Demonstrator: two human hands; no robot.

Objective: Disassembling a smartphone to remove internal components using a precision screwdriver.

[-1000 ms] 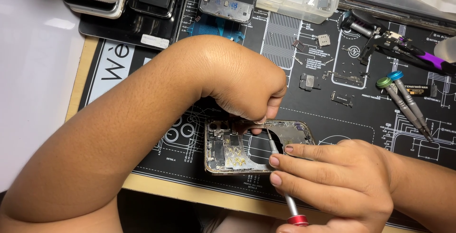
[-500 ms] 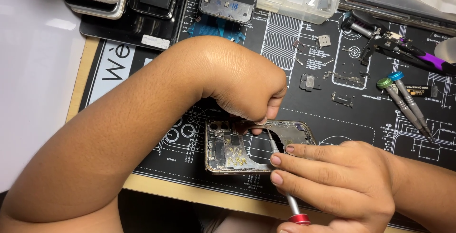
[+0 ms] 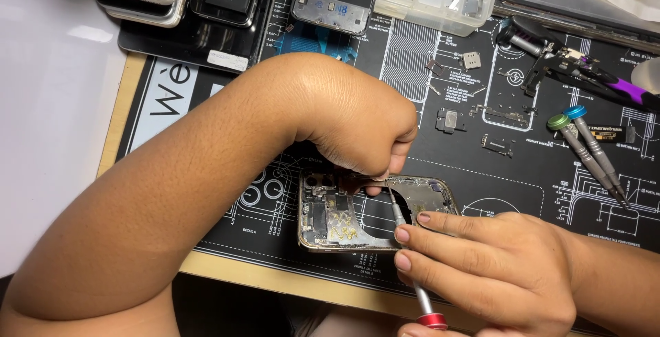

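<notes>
While gutted, the phone frame, gold-flecked, under left grip; right grip clamped on screwdriver.

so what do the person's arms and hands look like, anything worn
Both forearms are bare, with no sleeves, gloves, watch or rings in view. The left hand and right hand are uncovered; the right hand's fingers show short, unpainted nails.
</notes>
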